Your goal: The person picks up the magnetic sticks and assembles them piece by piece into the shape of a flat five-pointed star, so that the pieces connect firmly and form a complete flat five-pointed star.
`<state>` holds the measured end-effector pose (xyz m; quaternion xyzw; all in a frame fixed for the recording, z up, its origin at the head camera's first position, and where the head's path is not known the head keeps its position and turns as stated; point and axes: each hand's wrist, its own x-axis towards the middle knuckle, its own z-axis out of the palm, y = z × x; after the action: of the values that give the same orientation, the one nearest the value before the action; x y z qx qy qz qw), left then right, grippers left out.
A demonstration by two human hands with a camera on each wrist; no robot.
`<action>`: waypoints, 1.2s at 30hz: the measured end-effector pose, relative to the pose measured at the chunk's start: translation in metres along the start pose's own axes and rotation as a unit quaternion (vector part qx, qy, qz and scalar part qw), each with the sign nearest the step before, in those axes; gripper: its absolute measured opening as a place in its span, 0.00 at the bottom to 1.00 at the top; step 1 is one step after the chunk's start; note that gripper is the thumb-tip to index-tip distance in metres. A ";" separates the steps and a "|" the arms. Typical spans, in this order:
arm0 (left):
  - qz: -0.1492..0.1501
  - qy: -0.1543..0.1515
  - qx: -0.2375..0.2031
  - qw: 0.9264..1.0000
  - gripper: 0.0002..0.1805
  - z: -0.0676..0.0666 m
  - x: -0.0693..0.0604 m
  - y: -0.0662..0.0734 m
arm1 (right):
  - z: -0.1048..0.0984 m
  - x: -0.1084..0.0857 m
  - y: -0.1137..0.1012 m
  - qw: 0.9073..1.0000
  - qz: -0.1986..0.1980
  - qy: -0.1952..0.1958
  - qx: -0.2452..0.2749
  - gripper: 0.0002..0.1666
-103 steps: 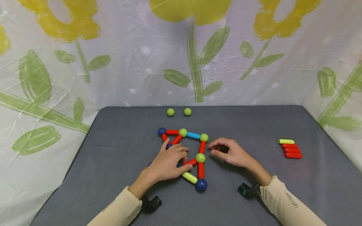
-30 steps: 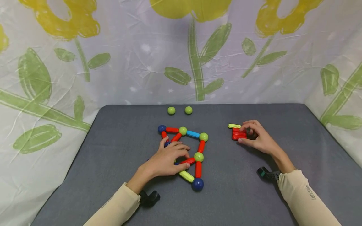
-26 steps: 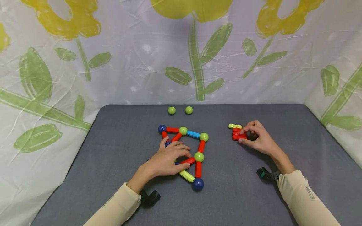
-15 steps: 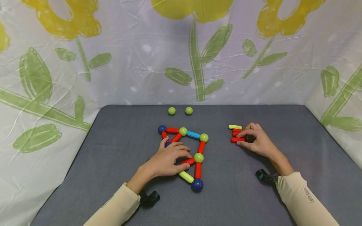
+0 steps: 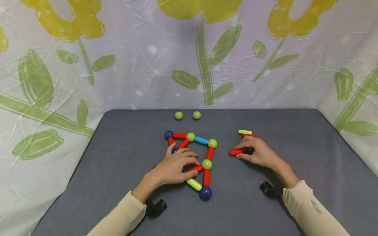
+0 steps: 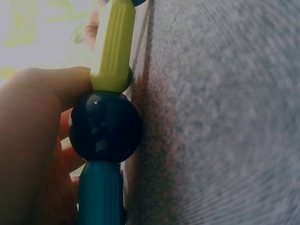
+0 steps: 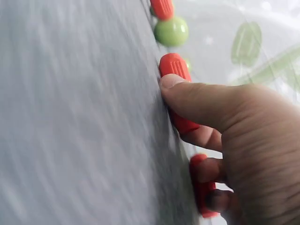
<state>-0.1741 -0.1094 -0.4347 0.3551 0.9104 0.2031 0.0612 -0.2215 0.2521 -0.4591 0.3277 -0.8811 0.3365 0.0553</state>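
Note:
A flat frame of magnetic rods and balls lies mid-table, with red rods [image 5: 206,178], a light blue rod [image 5: 201,140], a yellow rod [image 5: 194,184], green balls [image 5: 207,164] and dark blue balls [image 5: 205,193]. My left hand [image 5: 174,167] rests over its left part with fingers loosely spread, hiding several pieces. In the left wrist view the thumb lies by a yellow rod [image 6: 112,47] and a dark blue ball [image 6: 105,126]. To the frame's right, my right hand [image 5: 255,152] pinches a red magnetic rod [image 5: 236,152] between thumb and fingers, low over the table.
Behind the right hand lie a yellow rod [image 5: 245,132] and red rods [image 5: 251,135], partly covered by the hand. Two loose green balls [image 5: 178,115] sit near the back edge of the grey table [image 5: 133,121]. A flowered cloth [image 5: 133,65] hangs behind.
My right hand came to the rod group, which now lies nearer the frame than at first. It has drawn one red rod out, toward the left and front. My left hand has barely moved.

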 end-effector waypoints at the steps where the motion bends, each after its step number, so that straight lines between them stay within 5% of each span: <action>1: 0.000 0.000 0.001 1.000 0.16 0.000 0.000 0.000 | 0.002 0.001 -0.002 1.000 -0.002 -0.008 0.010 0.15; 20: 0.003 0.015 0.003 1.000 0.15 0.002 0.001 -0.002 | 0.034 0.007 -0.029 0.987 -0.031 -0.020 0.153 0.16; 36: 0.006 0.033 -0.001 0.999 0.11 0.004 0.003 -0.005 | 0.038 0.008 -0.057 0.991 -0.038 -0.012 0.130 0.15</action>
<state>-0.1785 -0.1092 -0.4400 0.3540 0.9095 0.2158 0.0306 -0.1883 0.1921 -0.4537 0.3693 -0.8175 0.4417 0.0145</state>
